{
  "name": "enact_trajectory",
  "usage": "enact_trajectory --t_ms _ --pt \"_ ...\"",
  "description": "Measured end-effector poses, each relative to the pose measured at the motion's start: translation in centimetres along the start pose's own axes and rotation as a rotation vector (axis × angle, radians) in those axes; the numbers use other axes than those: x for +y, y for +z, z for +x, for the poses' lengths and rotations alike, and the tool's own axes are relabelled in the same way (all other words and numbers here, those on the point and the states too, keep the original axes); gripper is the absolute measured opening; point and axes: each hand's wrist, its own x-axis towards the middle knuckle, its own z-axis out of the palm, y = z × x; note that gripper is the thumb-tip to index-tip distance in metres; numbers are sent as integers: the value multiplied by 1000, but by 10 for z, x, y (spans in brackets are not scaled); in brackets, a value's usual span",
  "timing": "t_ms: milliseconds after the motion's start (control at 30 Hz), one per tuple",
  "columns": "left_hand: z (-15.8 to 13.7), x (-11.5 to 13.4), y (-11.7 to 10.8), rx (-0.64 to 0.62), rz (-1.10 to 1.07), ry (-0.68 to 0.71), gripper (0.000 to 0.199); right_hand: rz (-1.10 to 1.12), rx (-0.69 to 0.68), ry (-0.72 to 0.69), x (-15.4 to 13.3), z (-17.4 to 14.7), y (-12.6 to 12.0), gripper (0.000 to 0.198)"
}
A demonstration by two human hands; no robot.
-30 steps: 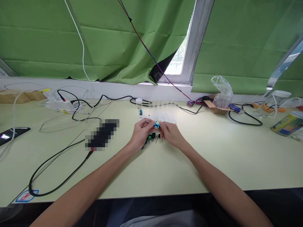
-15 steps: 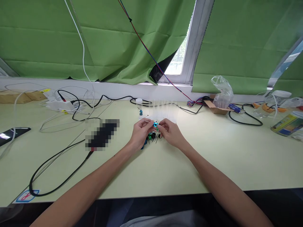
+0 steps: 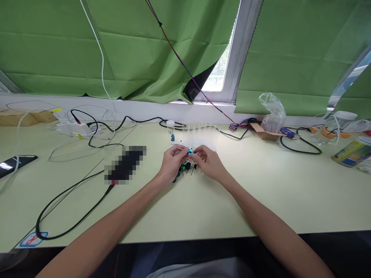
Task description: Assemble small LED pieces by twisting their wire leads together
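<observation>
"Where is the small blue part [image 3: 190, 151] found?"
"It is held between the two hands, near the middle of the view. If it is taken as the clock's centre, the left hand [image 3: 173, 160] is seen at eight o'clock and the right hand [image 3: 209, 161] at four."
"How are the fingers set?"
"The part is pinched between the left thumb and fingertips. The right fingers are bent at its edge; whether it is also gripped by them cannot be told."
"What is placed close by?"
"A cluster of components [image 3: 187, 166] is laid at six o'clock, just below the fingertips. Clear tubes [image 3: 199, 133] are ranged at one o'clock, and a small blue piece [image 3: 172, 137] is seen toward ten."
"And farther out on the table [image 3: 290, 185]?"
"A pixelated dark object [image 3: 124, 164] is seen at nine o'clock, a cardboard box [image 3: 265, 132] between two and three, and a labelled jar [image 3: 352, 152] at three."
</observation>
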Motion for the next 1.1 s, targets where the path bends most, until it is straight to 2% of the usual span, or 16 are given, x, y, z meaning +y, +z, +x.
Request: enact_trajectory --t_ms 333,533,667,867,1100 --pt "0 -1 -1 -17 22 -4 29 6 -32 -20 -1 0 0 27" --pt "-1 -2 0 -46 26 -1 29 -68 -57 -16 -3 0 -2 44" --pt "-1 -2 0 -50 30 3 29 -58 -54 -2 -1 1 -1 48" --pt "1 -1 -1 13 5 3 31 10 16 0 -2 -1 -1 29" --pt "1 0 -1 11 5 1 31 23 21 -9 0 0 0 25"
